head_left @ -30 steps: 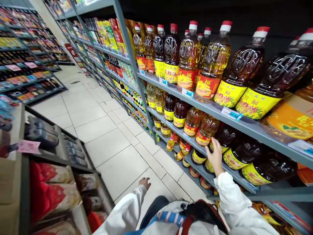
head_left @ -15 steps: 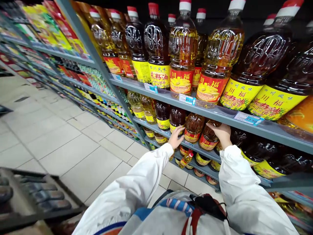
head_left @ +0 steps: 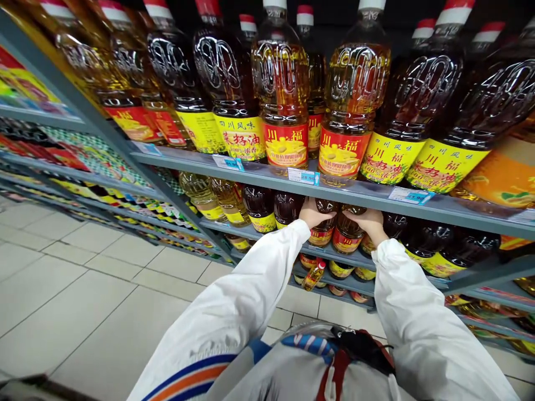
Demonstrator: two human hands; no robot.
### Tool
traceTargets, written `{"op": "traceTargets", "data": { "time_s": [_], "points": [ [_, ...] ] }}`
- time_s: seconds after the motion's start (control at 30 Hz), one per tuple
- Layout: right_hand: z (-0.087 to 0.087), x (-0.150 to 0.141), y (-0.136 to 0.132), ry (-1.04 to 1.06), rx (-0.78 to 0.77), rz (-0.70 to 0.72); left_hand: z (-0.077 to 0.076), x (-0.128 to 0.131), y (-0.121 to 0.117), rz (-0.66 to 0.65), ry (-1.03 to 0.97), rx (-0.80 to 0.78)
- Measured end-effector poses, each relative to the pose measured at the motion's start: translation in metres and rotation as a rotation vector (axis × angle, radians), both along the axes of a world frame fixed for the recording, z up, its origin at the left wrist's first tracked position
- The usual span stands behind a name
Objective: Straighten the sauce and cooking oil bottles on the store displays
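On the second shelf, my left hand curls around the upper part of a cooking oil bottle with a red label. My right hand grips the upper side of the neighbouring red-labelled oil bottle, its thumb towards the first bottle. Both bottles stand upright side by side; the upper shelf's edge hides their tops. Dark bottles with yellow labels stand just left of my left hand. Another dark bottle is right of my right hand.
Large oil bottles fill the upper shelf, whose front edge with price tags overhangs my hands. Below, a small oil bottle hangs tilted at a lower shelf's front. Tiled floor lies to the left.
My left hand has shifted from the left side of its red-labelled bottle up around its upper part. My right hand remains at its bottle. The view has turned right and come closer.
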State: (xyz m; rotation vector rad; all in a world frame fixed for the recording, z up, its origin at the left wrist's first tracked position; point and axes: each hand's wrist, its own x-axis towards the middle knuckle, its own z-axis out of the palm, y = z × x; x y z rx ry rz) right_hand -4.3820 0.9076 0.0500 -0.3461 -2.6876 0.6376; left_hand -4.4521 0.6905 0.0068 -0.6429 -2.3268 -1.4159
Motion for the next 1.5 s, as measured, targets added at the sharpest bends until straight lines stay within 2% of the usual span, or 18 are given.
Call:
{"op": "traceTargets", "data": {
  "time_s": [0.1,0.23,0.37,0.47,0.57,0.67,0.73,0.83,0.9,0.93,1.0,1.07,1.17,1.27,1.33,1.4,1.5],
  "points": [
    [0.003,0.000,-0.006,-0.023,0.007,-0.049,-0.002,0.007,0.004,0.095,0.025,-0.005],
    [0.006,0.006,-0.015,-0.043,0.000,-0.085,0.000,0.010,0.004,0.118,0.021,-0.012],
    [0.007,0.008,-0.015,-0.013,-0.025,-0.070,0.003,0.010,0.001,0.082,-0.014,-0.010],
    [0.002,0.011,-0.007,0.065,-0.049,0.016,0.008,0.013,-0.010,-0.048,-0.057,0.000],
    [-0.005,0.032,-0.006,0.213,-0.055,0.071,0.012,0.019,-0.044,-0.217,-0.166,0.060],
    [-0.003,0.072,-0.029,0.386,-0.096,0.059,0.009,0.027,-0.101,-0.237,-0.241,0.125],
    [0.008,0.098,-0.056,0.475,-0.168,0.165,0.001,0.030,-0.142,-0.095,-0.211,0.078],
    [0.033,0.109,-0.104,0.476,-0.215,0.496,-0.020,0.035,-0.194,0.168,-0.171,-0.046],
    [0.043,0.090,-0.135,0.415,-0.173,0.668,-0.035,0.041,-0.219,0.257,-0.176,-0.099],
    [0.044,0.074,-0.149,0.374,-0.150,0.695,-0.042,0.046,-0.229,0.278,-0.181,-0.116],
    [0.040,0.035,-0.174,0.258,-0.120,0.613,-0.054,0.059,-0.244,0.308,-0.181,-0.157],
    [0.033,-0.004,-0.194,0.089,-0.080,0.449,-0.064,0.073,-0.259,0.319,-0.175,-0.197],
    [0.024,-0.047,-0.213,-0.050,-0.018,0.344,-0.069,0.091,-0.283,0.323,-0.165,-0.254],
    [0.017,-0.067,-0.220,-0.005,0.012,0.316,-0.065,0.095,-0.308,0.326,-0.156,-0.301],
    [0.013,-0.071,-0.220,0.033,0.038,0.282,-0.058,0.089,-0.319,0.322,-0.145,-0.323],
    [0.010,-0.073,-0.218,0.050,0.058,0.261,-0.049,0.076,-0.321,0.309,-0.127,-0.333],
    [0.009,-0.074,-0.216,0.055,0.071,0.258,-0.035,0.047,-0.309,0.285,-0.085,-0.329]
  ]
}}
